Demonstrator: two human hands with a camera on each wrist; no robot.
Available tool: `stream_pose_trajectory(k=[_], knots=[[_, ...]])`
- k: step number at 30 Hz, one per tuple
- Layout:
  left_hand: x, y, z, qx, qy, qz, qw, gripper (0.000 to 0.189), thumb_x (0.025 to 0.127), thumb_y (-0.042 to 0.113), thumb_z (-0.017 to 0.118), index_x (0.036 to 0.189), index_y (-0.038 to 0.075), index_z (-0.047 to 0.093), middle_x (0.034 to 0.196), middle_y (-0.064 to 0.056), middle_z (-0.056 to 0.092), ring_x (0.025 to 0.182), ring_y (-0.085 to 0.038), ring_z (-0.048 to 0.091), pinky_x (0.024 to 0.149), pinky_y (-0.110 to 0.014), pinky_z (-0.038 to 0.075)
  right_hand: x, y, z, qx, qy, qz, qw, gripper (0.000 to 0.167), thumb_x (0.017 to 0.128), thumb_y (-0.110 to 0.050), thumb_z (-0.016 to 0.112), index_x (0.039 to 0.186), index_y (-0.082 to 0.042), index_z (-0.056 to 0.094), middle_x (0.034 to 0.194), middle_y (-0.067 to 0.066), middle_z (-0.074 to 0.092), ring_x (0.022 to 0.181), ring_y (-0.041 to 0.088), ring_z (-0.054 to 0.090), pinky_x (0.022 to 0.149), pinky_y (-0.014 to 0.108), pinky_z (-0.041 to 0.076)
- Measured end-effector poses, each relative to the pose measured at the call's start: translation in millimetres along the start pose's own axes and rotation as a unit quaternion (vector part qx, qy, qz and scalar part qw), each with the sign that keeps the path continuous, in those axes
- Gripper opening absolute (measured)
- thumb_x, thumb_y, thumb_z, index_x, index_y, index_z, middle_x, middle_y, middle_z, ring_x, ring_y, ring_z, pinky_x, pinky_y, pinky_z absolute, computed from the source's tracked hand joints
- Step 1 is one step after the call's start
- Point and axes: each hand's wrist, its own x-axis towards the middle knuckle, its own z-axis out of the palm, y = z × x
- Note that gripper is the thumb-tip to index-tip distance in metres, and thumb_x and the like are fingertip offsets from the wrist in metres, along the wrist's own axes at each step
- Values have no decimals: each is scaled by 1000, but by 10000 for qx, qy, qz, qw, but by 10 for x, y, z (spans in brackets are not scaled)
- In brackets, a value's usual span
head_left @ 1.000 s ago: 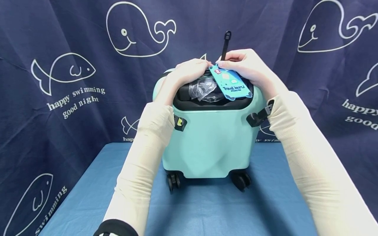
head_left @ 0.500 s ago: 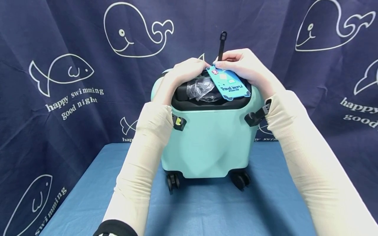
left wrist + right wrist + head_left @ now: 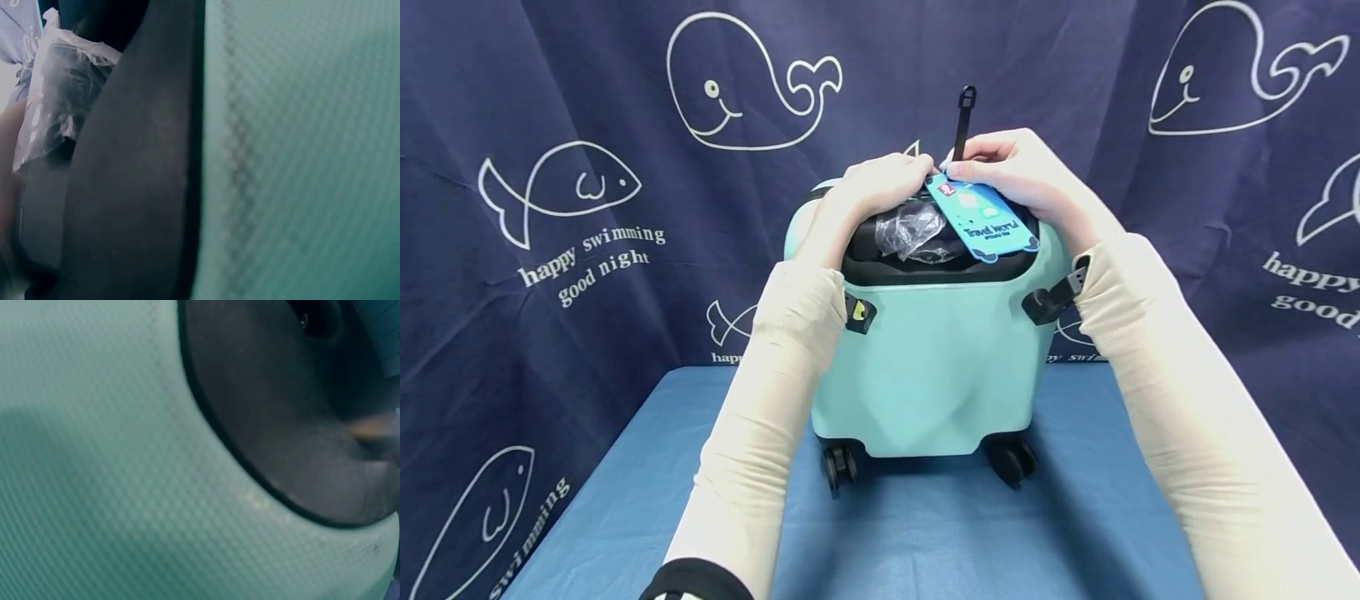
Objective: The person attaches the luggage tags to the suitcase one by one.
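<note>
A mint-green suitcase (image 3: 932, 367) stands upright on its black wheels, its black recessed top panel (image 3: 880, 271) facing me. My right hand (image 3: 1018, 171) pinches a blue luggage tag (image 3: 981, 217) near its upper end, with the thumb in front. The tag, printed "Travel World", slants down over the panel, and its black strap (image 3: 962, 125) sticks up above the fingers. Over the left part of the suitcase top lies my left hand (image 3: 883, 183), fingertips right at the tag's upper corner; its grip is hidden. Crumpled clear plastic (image 3: 910, 229) wraps the part between the hands.
The suitcase stands on a blue cloth-covered table (image 3: 895, 533). Close behind hangs a navy curtain (image 3: 880, 75) with white whale and fish drawings. Black wrist camera mounts (image 3: 1051, 302) overlap the suitcase front below each hand.
The whole view shifts slightly. Both hands keep nearly the same places at the suitcase top, and the tag stays pinched with only a small shift in its tilt.
</note>
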Motion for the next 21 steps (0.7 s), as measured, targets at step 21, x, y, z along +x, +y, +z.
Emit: stream_pose_trajectory(k=[21], knots=[[66, 31, -50, -403, -460, 97, 9981, 55, 99, 52, 10, 114, 22, 53, 108, 0, 51, 106, -13, 48, 98, -30, 32, -21, -10, -7, -12, -27, 29, 10000, 6, 86, -19, 68, 82, -15, 70, 66, -10, 61, 55, 3, 50, 53, 17, 38]])
